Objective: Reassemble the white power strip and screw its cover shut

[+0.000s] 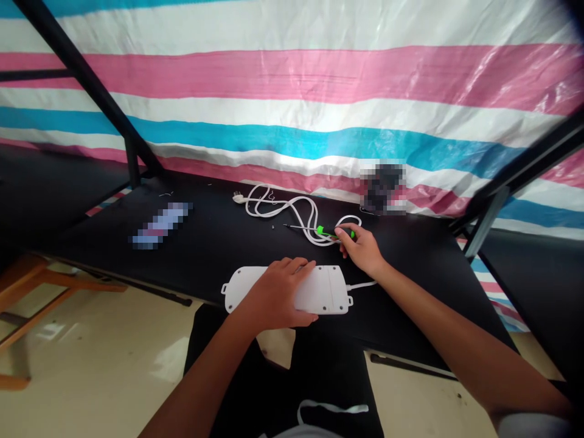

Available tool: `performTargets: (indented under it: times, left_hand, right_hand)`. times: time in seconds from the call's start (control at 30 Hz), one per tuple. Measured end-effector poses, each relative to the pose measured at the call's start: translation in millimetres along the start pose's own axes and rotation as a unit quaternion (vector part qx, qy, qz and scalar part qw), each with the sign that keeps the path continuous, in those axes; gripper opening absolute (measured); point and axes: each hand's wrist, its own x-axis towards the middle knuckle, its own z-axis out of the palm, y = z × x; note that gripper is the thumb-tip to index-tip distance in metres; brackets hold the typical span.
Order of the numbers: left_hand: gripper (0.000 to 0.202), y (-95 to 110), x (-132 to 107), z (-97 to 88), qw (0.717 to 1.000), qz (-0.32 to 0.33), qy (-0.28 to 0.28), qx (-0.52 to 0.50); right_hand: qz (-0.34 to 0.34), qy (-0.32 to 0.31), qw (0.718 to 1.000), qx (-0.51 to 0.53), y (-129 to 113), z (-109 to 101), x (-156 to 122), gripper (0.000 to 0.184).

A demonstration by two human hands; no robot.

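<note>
A white power strip (322, 292) lies underside up along the table's front edge, with screw holes showing near its ends. My left hand (283, 293) is laid across its middle, fingers over the far edge and thumb by the near edge. Beyond the strip, my right hand (358, 245) has its fingers closed on the green handle of a screwdriver (320, 231), whose thin shaft points left. The strip's white cord (303, 204) lies coiled behind and partly beneath the screwdriver, ending in a plug (238, 198). A tiny screw-like bit (272, 227) sits left of the screwdriver tip.
The black table (201, 255) has a blurred-out flat object (162, 226) at left and a blurred dark object (383, 188) at back right. Striped plastic sheeting (292, 79) hangs behind. Black metal bars (86, 85) slant up at both sides. A wooden stool (59, 286) stands at left.
</note>
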Motion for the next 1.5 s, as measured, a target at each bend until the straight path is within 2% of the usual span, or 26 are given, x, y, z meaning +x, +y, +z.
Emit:
performTargets:
  times: [0.3, 0.63, 0.83, 1.13, 1.5]
  left_hand:
    - [0.101, 2, 2, -5.7, 1.0, -0.005, 0.002, -0.005]
    - [0.099, -1, 4, -5.2, 1.0, -0.007, -0.009, 0.006]
    - [0.097, -8, 8, -10.2, 1.0, -0.02, -0.015, 0.017]
    - [0.094, -11, 11, -11.5, 1.0, -0.008, -0.002, 0.02]
    - [0.093, -11, 10, -10.4, 1.0, -0.009, 0.006, 0.018]
  right_hand:
    - [-0.015, 0.051, 0.993, 0.107, -12, -23, -8, 0.048]
    - [-0.001, 0.105, 0.966, 0.235, -20, -56, 0, 0.024]
    - [0.046, 0.068, 0.962, 0.26, -13, -66, 6, 0.017]
    - [0.081, -0.001, 0.966, 0.245, -15, -61, 0, 0.014]
    - [0.086, 0.0, 0.971, 0.224, -13, -67, 4, 0.013]
